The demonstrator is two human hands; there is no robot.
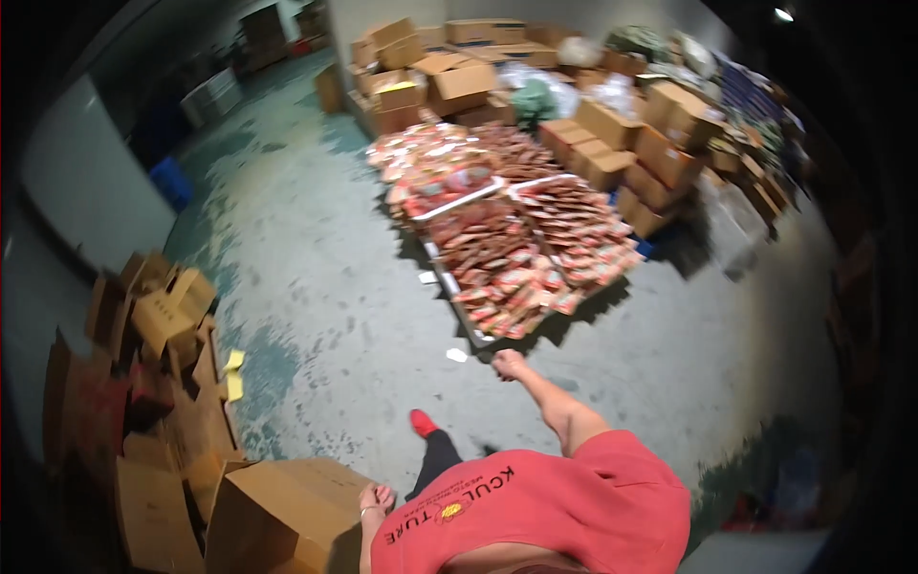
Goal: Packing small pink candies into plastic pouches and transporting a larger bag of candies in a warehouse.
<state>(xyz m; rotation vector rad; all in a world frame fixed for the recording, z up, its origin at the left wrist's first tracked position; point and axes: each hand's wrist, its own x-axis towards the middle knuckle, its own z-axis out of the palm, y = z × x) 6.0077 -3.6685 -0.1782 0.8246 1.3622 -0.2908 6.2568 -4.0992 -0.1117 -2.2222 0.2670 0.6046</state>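
Note:
My right hand (508,364) reaches forward, its fingers curled closed. In the picture it lies just below the near corner of a white-rimmed tray (465,320) packed with red and brown packets (502,282); I see nothing in its grip. Low down at my left side is my left hand (376,498), fingers curled in, with no object visible in them. It appears beside the flap of an open cardboard box (287,502); whether it touches the box I cannot tell.
More packet-filled trays adjoin at the right (574,225) and behind. Stacked cartons (459,81) and plastic bags (612,93) line the back. Cardboard boxes (163,320) crowd the left wall. Yellow pieces (233,373) and a white scrap (457,355) lie on the grey-green floor (316,249).

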